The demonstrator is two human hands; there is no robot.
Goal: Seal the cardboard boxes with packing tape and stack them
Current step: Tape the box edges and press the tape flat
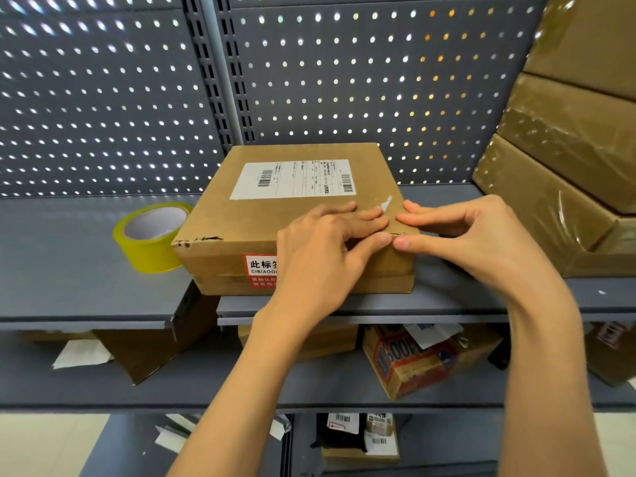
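Cardboard box (292, 215), flat, brown, on the grey shelf (69, 270), in front of the perforated back panel (344, 80).

Fingers: left hand (320, 253) lies palm-down over the box's near right top edge, fingers straight and pressing flat on the cardboard. Right hand (475, 235) meets it from the right at the same corner, fingers extended, tips touching the box edge, thumb tip against the left thumb tip. Whether a strip of clear tape lies under the fingers cannot be told.

Box details: white shipping label (292, 179) on top, print too small to read; red-and-white sticker (261, 270) on the near face, partly hidden by the left hand; near top edge torn at the left corner.

Beside it: yellow tape roll (151, 235), just left of the box, its right part hidden behind it.

Right: wrapped carton stack (568, 149), cut off by the frame.

Below: assorted parcels (413, 359) on the lower shelves, partly hidden by the forearms.
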